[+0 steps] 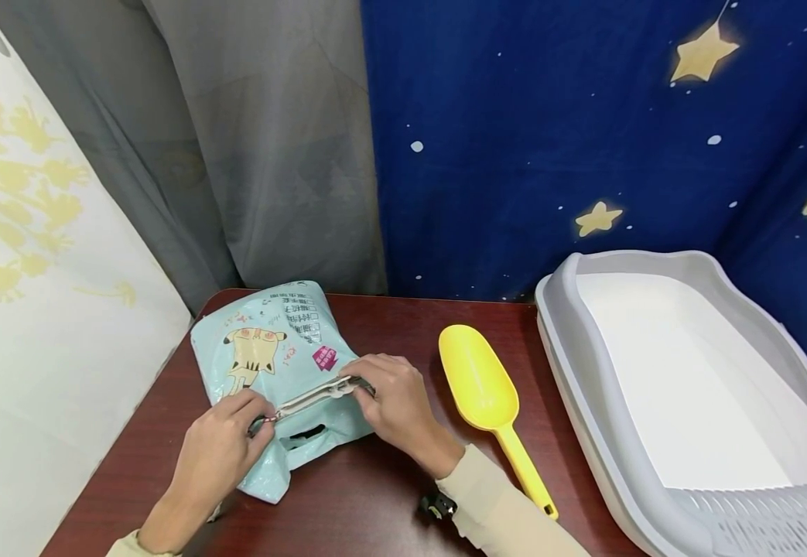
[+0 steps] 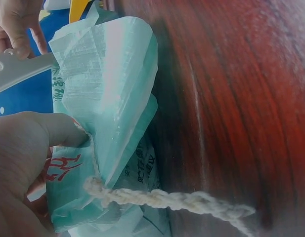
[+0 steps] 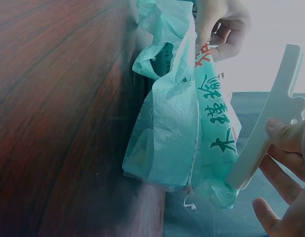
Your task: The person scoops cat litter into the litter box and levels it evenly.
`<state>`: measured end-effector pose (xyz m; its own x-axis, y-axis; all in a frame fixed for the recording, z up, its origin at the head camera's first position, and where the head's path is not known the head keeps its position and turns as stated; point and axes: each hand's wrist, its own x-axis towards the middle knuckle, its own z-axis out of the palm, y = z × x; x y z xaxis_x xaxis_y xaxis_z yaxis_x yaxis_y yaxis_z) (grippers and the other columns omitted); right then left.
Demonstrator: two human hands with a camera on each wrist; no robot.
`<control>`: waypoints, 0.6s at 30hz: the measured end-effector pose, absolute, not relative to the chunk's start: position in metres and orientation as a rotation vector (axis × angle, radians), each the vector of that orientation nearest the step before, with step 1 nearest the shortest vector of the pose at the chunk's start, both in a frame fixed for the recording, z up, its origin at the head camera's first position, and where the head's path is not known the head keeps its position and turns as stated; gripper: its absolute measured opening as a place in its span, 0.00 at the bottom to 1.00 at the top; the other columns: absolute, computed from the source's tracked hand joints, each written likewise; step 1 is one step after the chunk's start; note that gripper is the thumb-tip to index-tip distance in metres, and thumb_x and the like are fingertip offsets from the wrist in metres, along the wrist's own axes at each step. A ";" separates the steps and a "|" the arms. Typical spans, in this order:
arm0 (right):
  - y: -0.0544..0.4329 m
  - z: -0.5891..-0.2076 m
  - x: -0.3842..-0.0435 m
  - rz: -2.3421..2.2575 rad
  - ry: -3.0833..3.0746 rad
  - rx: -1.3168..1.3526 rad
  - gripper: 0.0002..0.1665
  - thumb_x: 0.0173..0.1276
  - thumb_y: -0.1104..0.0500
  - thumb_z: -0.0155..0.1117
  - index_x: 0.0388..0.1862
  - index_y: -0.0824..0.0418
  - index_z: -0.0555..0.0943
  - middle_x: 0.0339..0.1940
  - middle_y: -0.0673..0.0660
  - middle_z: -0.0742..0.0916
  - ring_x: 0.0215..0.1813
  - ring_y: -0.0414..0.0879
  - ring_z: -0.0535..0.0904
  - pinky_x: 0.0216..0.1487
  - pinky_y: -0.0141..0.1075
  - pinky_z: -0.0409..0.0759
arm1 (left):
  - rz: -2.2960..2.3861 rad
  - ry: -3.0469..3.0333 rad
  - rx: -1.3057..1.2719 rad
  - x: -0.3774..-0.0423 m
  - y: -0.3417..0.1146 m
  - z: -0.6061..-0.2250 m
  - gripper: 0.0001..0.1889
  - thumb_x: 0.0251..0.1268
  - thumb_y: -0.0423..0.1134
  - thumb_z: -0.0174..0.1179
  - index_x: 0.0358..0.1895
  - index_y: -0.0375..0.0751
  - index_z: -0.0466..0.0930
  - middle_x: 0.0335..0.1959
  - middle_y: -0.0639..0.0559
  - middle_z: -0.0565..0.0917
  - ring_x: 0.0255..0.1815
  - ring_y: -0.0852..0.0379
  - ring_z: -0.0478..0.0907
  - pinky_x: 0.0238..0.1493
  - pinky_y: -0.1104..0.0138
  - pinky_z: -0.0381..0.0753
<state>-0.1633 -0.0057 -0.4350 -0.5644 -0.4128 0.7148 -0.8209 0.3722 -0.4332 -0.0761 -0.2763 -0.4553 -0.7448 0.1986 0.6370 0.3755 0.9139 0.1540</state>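
Observation:
A mint-green plastic bag [image 1: 292, 352] with a cartoon cat lies on the table, its top end with a slot handle turned toward me. My left hand [image 1: 218, 441] pinches the bag's edge; the left wrist view shows the thumb pressing the plastic [image 2: 108, 89]. In my right hand [image 1: 399, 402] is a pale bag clip [image 3: 271, 118], held by its middle between thumb and fingers. The clip lies across the bag above the handle slot; whether its jaws grip the plastic I cannot tell. A braided white string [image 2: 162, 199] hangs from the bag's seam.
Right of the bag lies a yellow scoop [image 1: 480, 379], handle toward me. Farther right stands a grey litter box [image 1: 563, 348] with a white inside. The dark red-brown table [image 1: 347, 495] ends at grey and blue star-patterned curtains [image 1: 480, 155].

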 end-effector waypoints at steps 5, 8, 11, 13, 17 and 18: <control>-0.003 -0.435 -0.164 1.129 -2.142 1.051 0.15 0.64 0.72 0.75 0.45 0.56 0.93 0.45 0.48 0.94 0.47 0.43 0.90 0.53 0.44 0.86 | -0.364 -2.425 -0.410 -0.077 -0.277 -0.456 0.10 0.51 0.29 0.73 0.33 0.48 0.87 0.36 0.57 0.85 0.32 0.55 0.83 0.27 0.54 0.86; -0.002 -0.435 -0.164 1.158 -2.142 1.047 0.15 0.64 0.72 0.74 0.45 0.57 0.93 0.44 0.48 0.93 0.47 0.44 0.89 0.52 0.44 0.86 | -0.366 -2.416 -0.420 -0.077 -0.278 -0.457 0.09 0.52 0.29 0.72 0.32 0.48 0.87 0.36 0.57 0.85 0.32 0.55 0.82 0.26 0.55 0.85; -0.001 -0.435 -0.165 1.182 -2.140 1.043 0.15 0.64 0.72 0.74 0.45 0.57 0.93 0.44 0.48 0.93 0.46 0.44 0.89 0.51 0.44 0.86 | -0.368 -2.411 -0.426 -0.077 -0.278 -0.457 0.09 0.52 0.29 0.72 0.32 0.48 0.86 0.35 0.58 0.85 0.31 0.56 0.81 0.26 0.56 0.84; 0.000 -0.434 -0.165 1.194 -2.137 1.039 0.14 0.64 0.72 0.74 0.45 0.57 0.93 0.44 0.48 0.93 0.46 0.44 0.89 0.49 0.43 0.86 | -0.370 -2.410 -0.427 -0.077 -0.278 -0.457 0.09 0.53 0.29 0.72 0.32 0.48 0.86 0.35 0.58 0.85 0.31 0.56 0.81 0.25 0.56 0.84; 0.001 -0.432 -0.166 1.213 -2.138 1.033 0.13 0.66 0.71 0.74 0.46 0.58 0.93 0.44 0.49 0.93 0.46 0.43 0.89 0.49 0.42 0.87 | -0.372 -2.415 -0.426 -0.078 -0.278 -0.457 0.08 0.54 0.29 0.72 0.32 0.48 0.86 0.35 0.58 0.85 0.31 0.56 0.82 0.25 0.56 0.84; 0.002 -0.432 -0.166 1.217 -2.139 1.033 0.13 0.66 0.71 0.74 0.46 0.58 0.93 0.44 0.49 0.93 0.47 0.43 0.89 0.49 0.42 0.87 | -0.373 -2.417 -0.426 -0.078 -0.278 -0.457 0.08 0.54 0.29 0.72 0.32 0.48 0.86 0.35 0.57 0.85 0.31 0.56 0.82 0.25 0.56 0.84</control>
